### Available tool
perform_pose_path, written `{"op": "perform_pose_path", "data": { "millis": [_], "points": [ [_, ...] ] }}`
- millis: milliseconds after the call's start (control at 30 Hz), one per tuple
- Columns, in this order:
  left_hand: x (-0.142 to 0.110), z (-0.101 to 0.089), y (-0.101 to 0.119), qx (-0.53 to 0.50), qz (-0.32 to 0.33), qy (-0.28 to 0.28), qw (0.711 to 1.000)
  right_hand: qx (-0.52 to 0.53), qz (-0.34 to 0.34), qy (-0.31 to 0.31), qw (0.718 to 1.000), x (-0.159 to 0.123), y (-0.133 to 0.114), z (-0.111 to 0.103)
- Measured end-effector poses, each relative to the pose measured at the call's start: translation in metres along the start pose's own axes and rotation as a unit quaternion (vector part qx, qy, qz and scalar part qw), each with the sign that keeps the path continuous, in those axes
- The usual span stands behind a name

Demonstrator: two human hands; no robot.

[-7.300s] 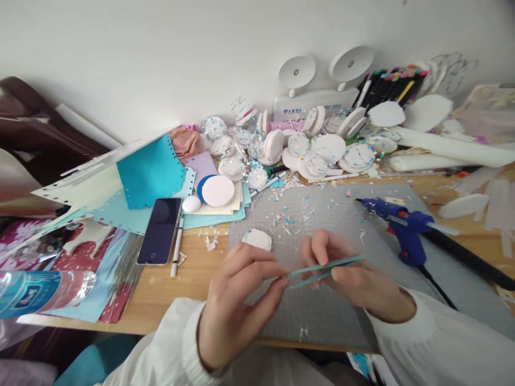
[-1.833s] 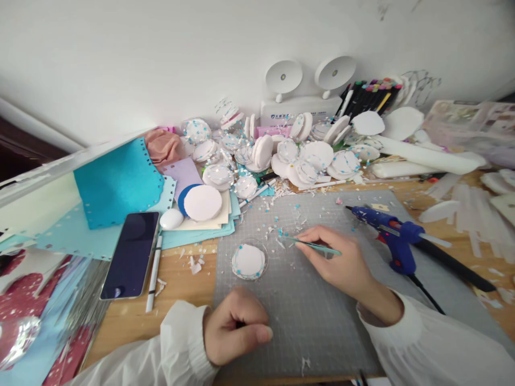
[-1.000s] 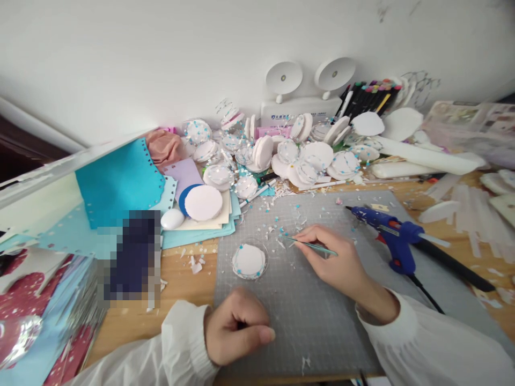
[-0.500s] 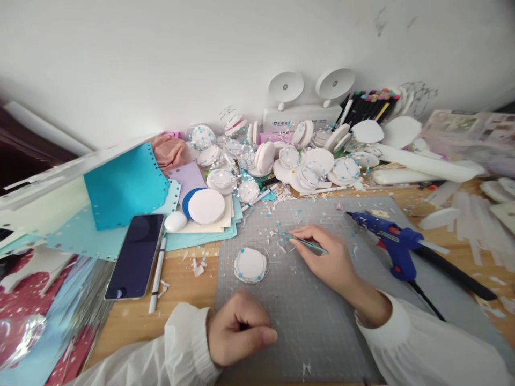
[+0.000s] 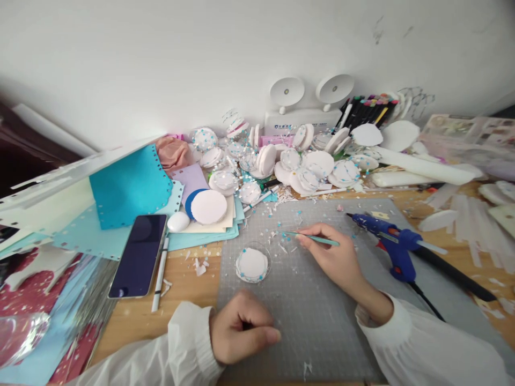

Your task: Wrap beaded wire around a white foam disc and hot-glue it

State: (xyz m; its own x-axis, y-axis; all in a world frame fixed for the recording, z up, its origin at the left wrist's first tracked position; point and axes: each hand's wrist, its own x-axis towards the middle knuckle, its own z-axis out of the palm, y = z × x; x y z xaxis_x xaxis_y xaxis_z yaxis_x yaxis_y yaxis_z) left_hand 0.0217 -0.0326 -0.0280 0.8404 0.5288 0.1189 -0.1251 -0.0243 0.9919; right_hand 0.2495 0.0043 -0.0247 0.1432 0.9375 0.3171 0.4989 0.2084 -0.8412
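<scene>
My right hand [image 5: 333,254] pinches a pair of teal tweezers [image 5: 319,239], held low over the grey cutting mat [image 5: 306,321]. The tweezer tips point left, among small blue bits and white paper scraps [image 5: 284,247]. Whether a bit is caught between the tips is too small to tell. My left hand [image 5: 245,329] rests on the mat, its fingers curled in a loose fist with nothing showing in it. Just beyond it lies a white round piece [image 5: 253,264] ringed with fine wire and small blue bits, on what looks like a clear disc.
A blue glue gun [image 5: 388,236] lies at the right. To the left are a phone [image 5: 139,257], a white pen [image 5: 161,274] and punched blue sheets [image 5: 131,187]. Many decorated white discs [image 5: 308,179] are heaped along the back, before a twin-headed lamp [image 5: 301,120].
The tweezers in my right hand now lie flatter, with their tips reaching farther left among the scraps. My left hand keeps its curled pose. The view has shifted slightly.
</scene>
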Motion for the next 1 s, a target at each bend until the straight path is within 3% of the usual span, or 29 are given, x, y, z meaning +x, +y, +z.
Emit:
{"op": "perform_pose_path", "data": {
  "millis": [167,367,700,1000],
  "points": [
    [0.001,0.0,0.002,0.003,-0.01,0.006,1.0,0.004,0.025,0.003,1.0,0.001,-0.001,-0.003],
    [0.001,0.0,0.002,0.008,-0.015,0.001,1.0,-0.003,-0.038,-0.029,0.999,-0.003,0.009,0.009],
    [0.001,0.0,0.0,0.01,-0.01,0.0,1.0,-0.011,-0.064,-0.045,0.997,-0.005,0.014,0.01],
    [0.001,-0.001,0.002,0.0,-0.013,0.0,1.0,0.008,-0.03,0.006,1.0,-0.002,0.001,0.001]
  ]
}}
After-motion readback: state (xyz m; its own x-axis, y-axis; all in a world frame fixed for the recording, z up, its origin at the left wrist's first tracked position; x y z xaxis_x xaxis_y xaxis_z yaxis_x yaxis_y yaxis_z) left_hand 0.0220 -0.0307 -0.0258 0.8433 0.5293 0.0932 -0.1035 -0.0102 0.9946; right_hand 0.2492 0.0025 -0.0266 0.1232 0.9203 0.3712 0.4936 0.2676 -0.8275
